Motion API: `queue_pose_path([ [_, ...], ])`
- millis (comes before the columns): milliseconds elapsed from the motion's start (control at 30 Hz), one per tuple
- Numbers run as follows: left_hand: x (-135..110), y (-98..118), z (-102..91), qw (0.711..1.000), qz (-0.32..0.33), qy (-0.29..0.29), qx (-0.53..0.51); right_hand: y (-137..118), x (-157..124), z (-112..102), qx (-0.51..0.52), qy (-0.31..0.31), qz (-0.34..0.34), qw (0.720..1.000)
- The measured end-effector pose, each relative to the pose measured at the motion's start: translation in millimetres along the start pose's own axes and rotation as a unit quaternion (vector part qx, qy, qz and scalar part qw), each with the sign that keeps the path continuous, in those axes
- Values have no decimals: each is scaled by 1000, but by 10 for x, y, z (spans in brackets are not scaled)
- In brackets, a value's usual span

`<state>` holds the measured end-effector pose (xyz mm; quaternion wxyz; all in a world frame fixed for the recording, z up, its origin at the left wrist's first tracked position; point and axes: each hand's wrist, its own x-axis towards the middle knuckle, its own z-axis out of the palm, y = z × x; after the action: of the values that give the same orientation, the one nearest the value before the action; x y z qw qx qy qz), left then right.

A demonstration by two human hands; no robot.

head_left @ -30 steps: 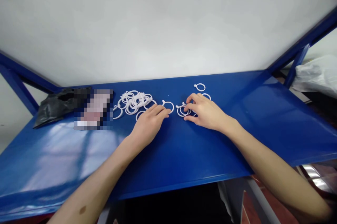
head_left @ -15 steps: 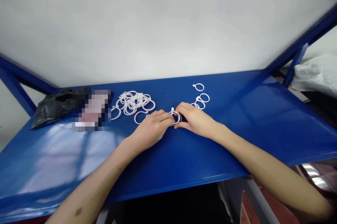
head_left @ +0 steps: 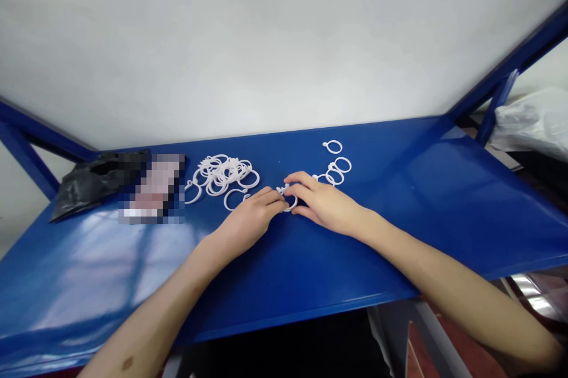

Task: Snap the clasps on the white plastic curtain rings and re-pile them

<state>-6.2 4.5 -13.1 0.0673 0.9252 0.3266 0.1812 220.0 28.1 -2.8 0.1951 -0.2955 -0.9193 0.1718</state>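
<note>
White plastic curtain rings (head_left: 290, 206), at least one of them, sit between my two hands above the blue table (head_left: 310, 283). My left hand (head_left: 251, 215) pinches from the left side, its fingers bent over the ring's edge. From the right, my right hand (head_left: 328, 203) grips the same ring near its small eyelet, thumb below and fingers above. Fingers cover much of it, so a second ring there cannot be made out. A loose ring (head_left: 226, 200) lies just behind my left hand. Beyond my right hand lie several more rings (head_left: 342, 158).
A tangled pile of white rings (head_left: 222, 174) lies at the middle left of the table. Farther left are a pixelated flat object (head_left: 155, 186) and a black plastic bag (head_left: 75, 191). A pale wall (head_left: 284, 41) stands behind, with blue frame posts (head_left: 497, 106) at the sides.
My right hand has moved slightly left, its fingers now over the eyelet end of the ring. Another ring shows just behind my right hand. The pile is unchanged.
</note>
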Motion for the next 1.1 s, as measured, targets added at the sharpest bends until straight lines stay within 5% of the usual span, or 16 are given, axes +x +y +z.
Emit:
queue_pose_path([
  [233,19,9,29,999,9,-14,39,16,51,56,-180,-23,-75,981],
  [667,65,71,-152,979,49,71,184,-49,53,7,-223,27,-148,963],
  [833,92,182,-153,966,-7,94,242,-202,97,-60,-270,35,-74,959],
  [933,97,149,-129,968,-24,107,226,-159,74,-169,-204,44,-56,976],
  [1000,74,46,-135,972,-30,108,207,-32,31,-293,-130,96,-59,985],
  [1100,2,-175,-186,969,-63,99,219,240,-50,-527,-95,228,41,968],
])
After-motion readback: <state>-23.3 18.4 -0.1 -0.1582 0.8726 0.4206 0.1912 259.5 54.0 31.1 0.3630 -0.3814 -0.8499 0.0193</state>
